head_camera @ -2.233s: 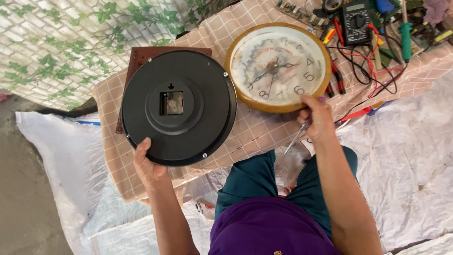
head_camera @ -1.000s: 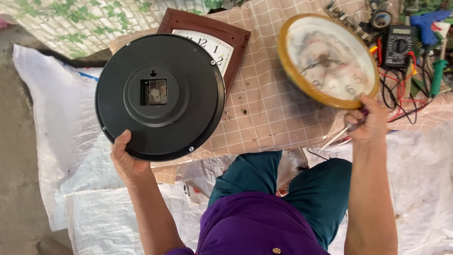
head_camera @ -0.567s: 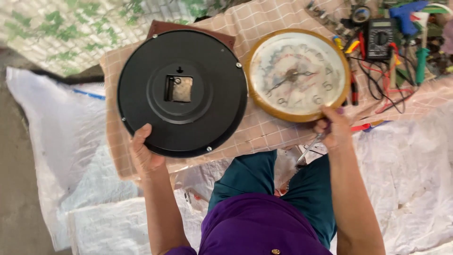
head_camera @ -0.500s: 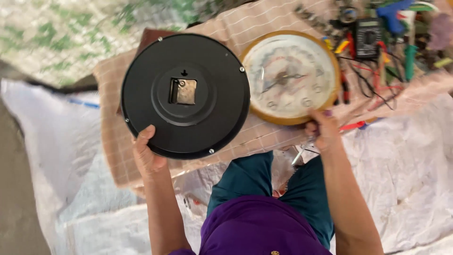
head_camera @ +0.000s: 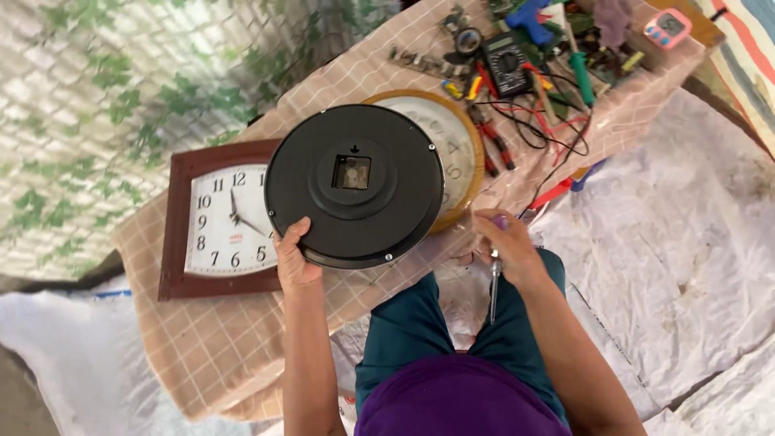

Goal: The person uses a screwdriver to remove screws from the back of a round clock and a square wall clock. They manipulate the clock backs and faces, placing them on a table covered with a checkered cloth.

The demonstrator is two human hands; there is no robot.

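My left hand [head_camera: 295, 257] grips the lower left rim of a round black clock [head_camera: 355, 184], held back side up with its square movement bay showing. The black clock overlaps a round gold-rimmed clock [head_camera: 452, 153] lying face up on the checked cloth. My right hand [head_camera: 504, 244] holds a thin metal screwdriver [head_camera: 493, 284] pointing down toward my lap, just below the gold clock's edge. A square brown-framed wall clock [head_camera: 214, 220] lies face up to the left.
A low table under a beige checked cloth [head_camera: 218, 347] carries a multimeter [head_camera: 508, 64], pliers, screwdrivers and red and black leads [head_camera: 557, 121] at the far right. A small pink timer [head_camera: 667, 26] sits at the corner. White crumpled sheeting [head_camera: 678, 242] covers the ground.
The black clock has shifted right and now covers part of the gold-rimmed clock. The square brown clock it was hiding is uncovered at the left. My right hand has come off the gold clock's rim.
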